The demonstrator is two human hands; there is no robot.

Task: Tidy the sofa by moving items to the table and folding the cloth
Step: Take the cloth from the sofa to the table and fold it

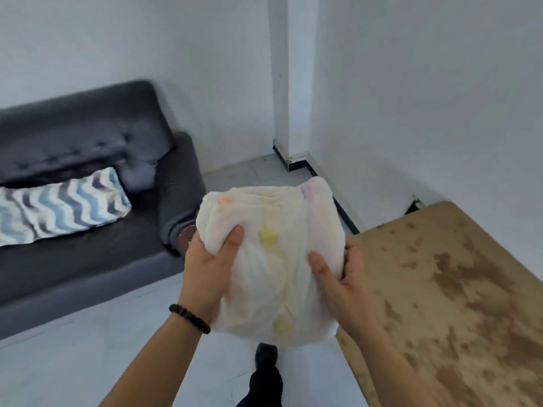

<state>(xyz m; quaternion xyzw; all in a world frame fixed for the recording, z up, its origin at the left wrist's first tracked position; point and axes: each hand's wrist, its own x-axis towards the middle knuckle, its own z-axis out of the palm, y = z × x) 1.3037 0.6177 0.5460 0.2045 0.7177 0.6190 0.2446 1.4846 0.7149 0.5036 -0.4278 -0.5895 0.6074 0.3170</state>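
The cloth [273, 259] is off the sofa [88, 265]. It is held in the air just past the sofa's right arm, above the floor. The left grip [205, 268] clasps the cloth's left edge with the thumb pressed on top, and the right grip [343, 277] clasps the right edge the same way. The fingers of both are hidden beneath the fabric.

The cloth is white with faint coloured patches and is gathered into a compact, layered bundle. It looks part-folded, but it is too rumpled to tell whether the folding is finished.

The stretch of sofa seat in view carries a wave-patterned cushion [64, 207] lying against the backrest. The sofa's left end is out of frame, so I cannot tell whether any items are left there.

The counter [455, 289] stands farther right of the sofa, beyond the cloth.

As I judge it, the clearing seems largely done. What is left is to square off the fold and set the cloth down.
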